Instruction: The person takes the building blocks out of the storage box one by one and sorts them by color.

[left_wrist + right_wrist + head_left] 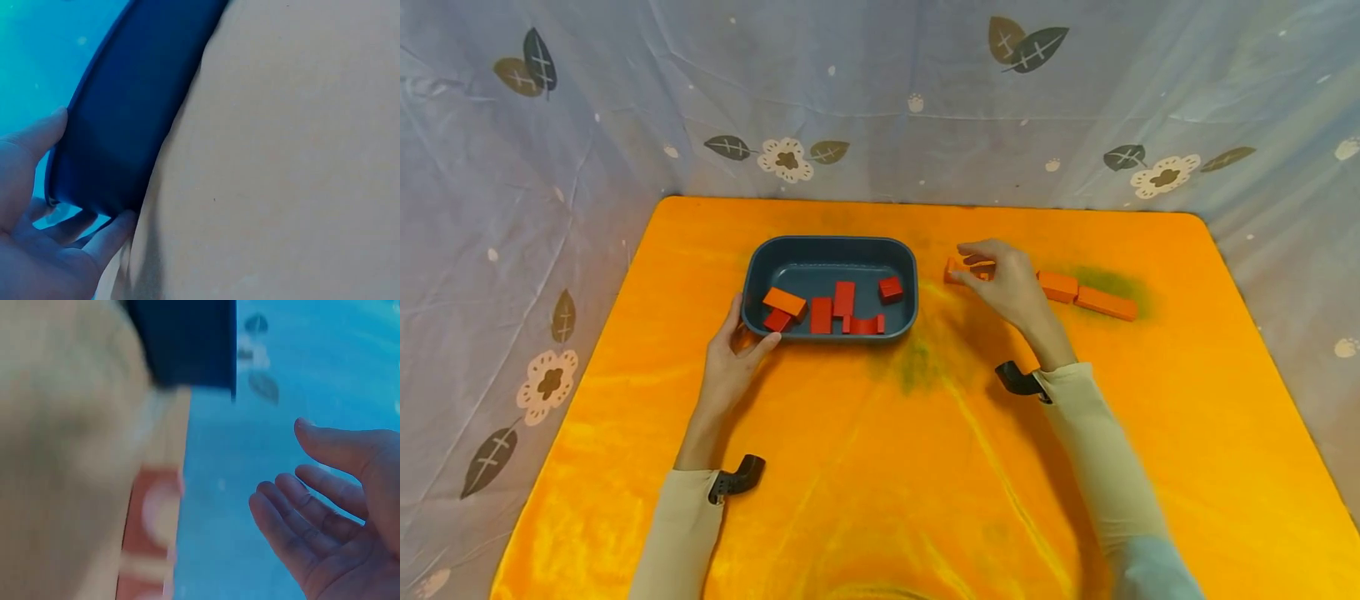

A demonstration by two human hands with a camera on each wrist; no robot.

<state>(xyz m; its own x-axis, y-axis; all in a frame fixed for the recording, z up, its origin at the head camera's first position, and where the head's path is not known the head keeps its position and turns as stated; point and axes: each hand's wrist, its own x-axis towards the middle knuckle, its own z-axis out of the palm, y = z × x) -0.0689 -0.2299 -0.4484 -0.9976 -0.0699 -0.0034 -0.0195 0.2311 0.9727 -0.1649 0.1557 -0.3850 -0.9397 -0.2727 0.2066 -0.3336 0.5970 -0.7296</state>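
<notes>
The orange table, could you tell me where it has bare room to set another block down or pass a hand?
The orange table is bare across its near half, between the two sleeves, and in the strip between the tray and the right hand. The back edge behind the tray is free too. It is crowded inside the tray with red blocks, and at the row of orange blocks by the right hand.
</notes>
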